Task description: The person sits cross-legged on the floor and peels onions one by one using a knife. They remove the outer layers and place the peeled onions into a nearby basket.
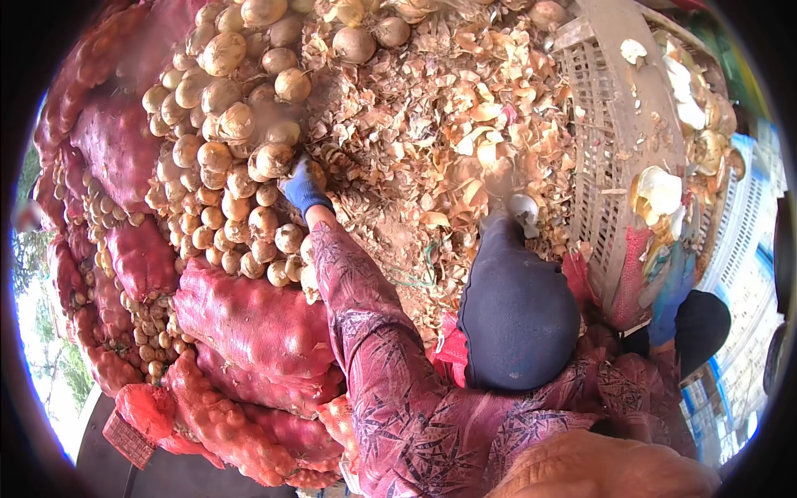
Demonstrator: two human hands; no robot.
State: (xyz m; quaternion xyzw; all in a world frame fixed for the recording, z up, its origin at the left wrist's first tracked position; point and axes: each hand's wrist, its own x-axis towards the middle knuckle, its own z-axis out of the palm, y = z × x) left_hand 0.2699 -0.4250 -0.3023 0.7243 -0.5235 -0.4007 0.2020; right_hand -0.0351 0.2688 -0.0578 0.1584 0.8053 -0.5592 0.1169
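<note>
My left hand (303, 185), in a blue knitted glove, reaches to the right edge of a heap of onions (219, 96). Its fingers lie against onions there, one brownish onion partly hidden by the glove; whether it grips one is not clear. Far to the right, my right hand (675, 280), also gloved in blue, is beside the rim of a plastic crate (654, 124), next to onion skins and red mesh. Its fingers point up the picture, and their hold cannot be made out. Dry onion skins (398, 131) cover the ground between the hands.
Full red mesh sacks (255, 324) lie along the left and lower left. A dark-clad knee (520, 311) rises between my arms. Peeled skins and onions (710, 146) fill the crate's far side. A thin green string (429, 255) lies among the skins.
</note>
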